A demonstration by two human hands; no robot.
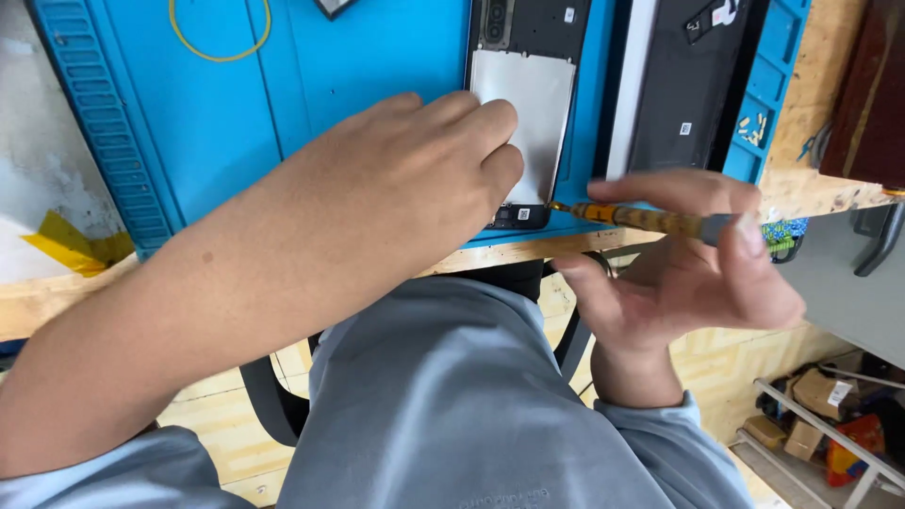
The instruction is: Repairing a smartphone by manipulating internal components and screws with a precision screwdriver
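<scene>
Head view: our left hand [415, 179] pins the opened phone [523, 113] near the bench's front edge, right hand [679, 273] pinching a screwdriver [650, 220]; we're likely undoing bottom screws, so tip alignment matters.

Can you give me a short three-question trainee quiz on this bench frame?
1. True or false: the left hand rests on the opened phone.
2. Which hand holds the yellow-handled screwdriver? A) left B) right C) neither
3. What colour is the work mat under the phone?

Key: 1 true; 2 B; 3 blue.
</scene>
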